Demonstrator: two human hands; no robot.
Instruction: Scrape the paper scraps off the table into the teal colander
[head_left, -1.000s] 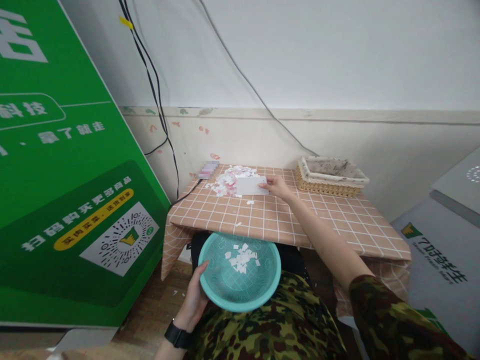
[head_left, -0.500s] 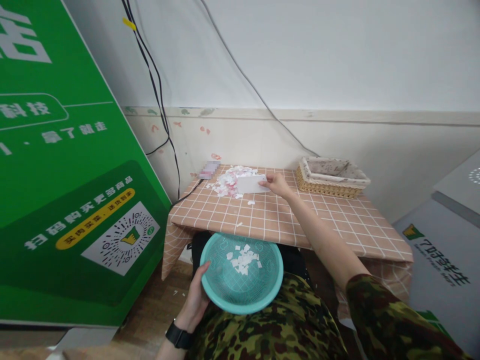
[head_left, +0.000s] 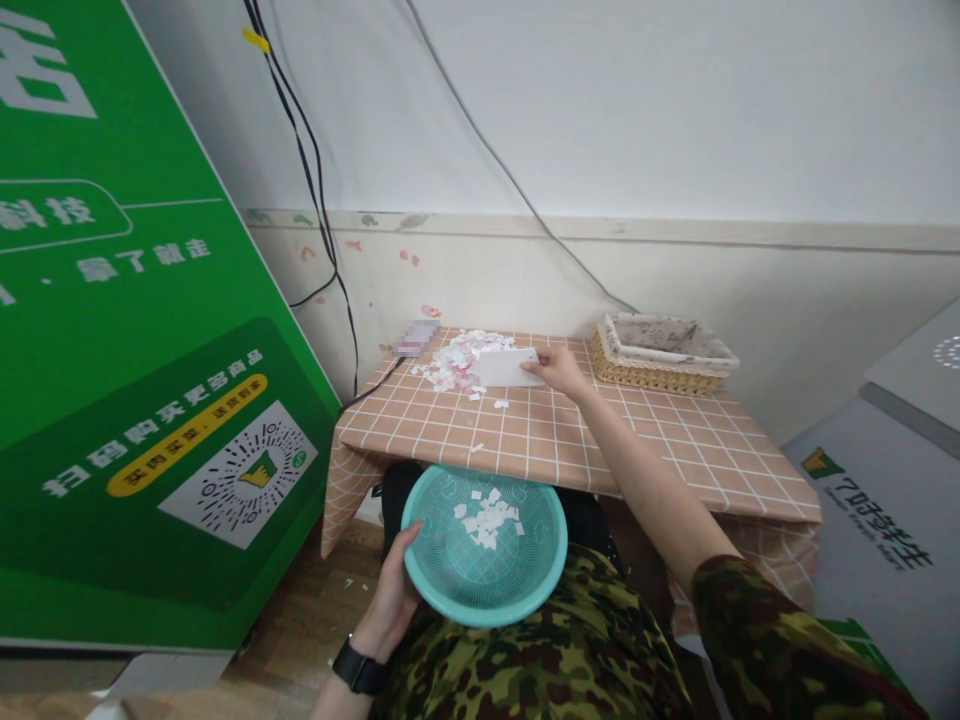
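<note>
My left hand (head_left: 396, 585) grips the left rim of a teal plastic colander (head_left: 525, 570), which rests tilted on my lap under the table's front edge. Several white paper scraps (head_left: 489, 518) lie in its bottom. Out over the table, my right hand (head_left: 559, 371) pinches one end of a flat white card (head_left: 504, 368). The card stands on edge against the right side of a heap of white and pink paper scraps (head_left: 454, 362). A few loose scraps lie on the cloth between heap and colander.
A checked brown cloth covers the table (head_left: 645, 440). At its back right stands a lined wicker basket (head_left: 660, 355). A blurred flat object (head_left: 418, 338) with a black cable lies at the back left. A green sign panel (head_left: 150, 400) rises on the left, a grey cabinet (head_left: 885, 500) on the right.
My right hand and the card have shifted slightly to the right, away from the heap. The colander and my left hand stay where they were.
</note>
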